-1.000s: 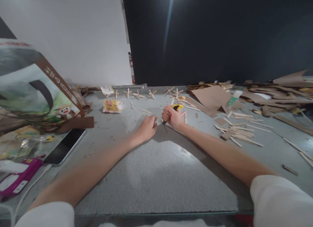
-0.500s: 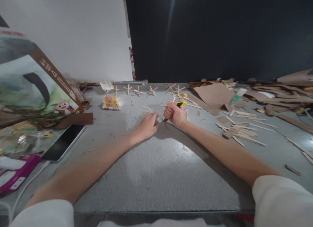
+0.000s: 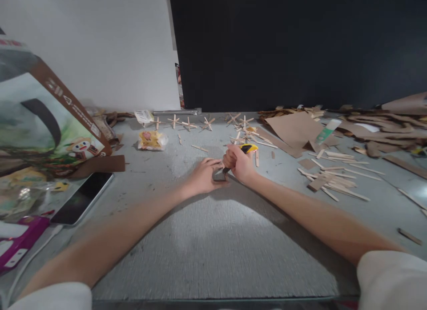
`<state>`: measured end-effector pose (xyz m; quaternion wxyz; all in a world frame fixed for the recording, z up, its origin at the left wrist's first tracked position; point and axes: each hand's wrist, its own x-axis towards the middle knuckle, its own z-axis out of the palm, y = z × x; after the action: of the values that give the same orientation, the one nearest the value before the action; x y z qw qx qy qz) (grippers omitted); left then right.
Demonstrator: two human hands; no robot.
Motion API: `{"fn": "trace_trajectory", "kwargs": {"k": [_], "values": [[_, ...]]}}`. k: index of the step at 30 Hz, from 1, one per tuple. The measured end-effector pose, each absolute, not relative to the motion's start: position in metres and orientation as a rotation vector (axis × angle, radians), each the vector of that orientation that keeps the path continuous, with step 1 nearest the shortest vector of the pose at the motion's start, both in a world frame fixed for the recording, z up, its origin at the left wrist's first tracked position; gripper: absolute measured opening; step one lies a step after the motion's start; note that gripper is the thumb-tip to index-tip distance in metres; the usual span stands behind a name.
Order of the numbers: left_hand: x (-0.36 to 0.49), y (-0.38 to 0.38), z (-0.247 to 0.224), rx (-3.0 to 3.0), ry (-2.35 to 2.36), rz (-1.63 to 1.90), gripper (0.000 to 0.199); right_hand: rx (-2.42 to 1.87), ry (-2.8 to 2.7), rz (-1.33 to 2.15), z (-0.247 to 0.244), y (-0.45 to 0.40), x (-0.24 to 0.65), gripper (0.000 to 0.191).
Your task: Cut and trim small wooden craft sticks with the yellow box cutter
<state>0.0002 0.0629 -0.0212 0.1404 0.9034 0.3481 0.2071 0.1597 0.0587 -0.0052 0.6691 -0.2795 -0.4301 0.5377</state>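
Note:
My right hand (image 3: 240,164) is closed in a fist around a utility knife with a yellow and black handle (image 3: 249,148). Its blade end points down and left toward my left hand. My left hand (image 3: 203,176) rests on the grey table (image 3: 213,247), thumb and forefinger curved toward each other beside the blade. Something small and brownish appears at these fingertips, too small to make out. A short wooden stick (image 3: 257,159) lies just right of my right hand. Behind the hands stands a row of star-shaped stick pieces, such as this crossed-stick star (image 3: 208,123).
At right lie a pile of wooden sticks (image 3: 333,181), brown cardboard (image 3: 289,128) and a glue stick (image 3: 328,131). At left are a phone (image 3: 83,199), a purple device (image 3: 25,241), a large printed box (image 3: 36,110) and a yellow snack packet (image 3: 151,141).
My left thumb has swung out toward the knife, opening a gap below the forefinger. My right fist has shifted slightly right and down, with more of the yellow handle showing.

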Motion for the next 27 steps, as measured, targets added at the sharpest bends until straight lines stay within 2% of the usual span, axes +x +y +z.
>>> {"fn": "trace_trajectory", "kwargs": {"k": [4, 27], "values": [[0.0009, 0.0634, -0.0199, 2.568, 1.024, 0.602, 0.058, -0.62, -0.938, 1.245, -0.0058, 0.0616, 0.1646, 0.07], [0.0023, 0.064, -0.0206, 2.516, 1.039, 0.627, 0.054, -0.614, -0.908, 1.346, -0.0029, 0.0637, 0.1708, 0.065]]}}
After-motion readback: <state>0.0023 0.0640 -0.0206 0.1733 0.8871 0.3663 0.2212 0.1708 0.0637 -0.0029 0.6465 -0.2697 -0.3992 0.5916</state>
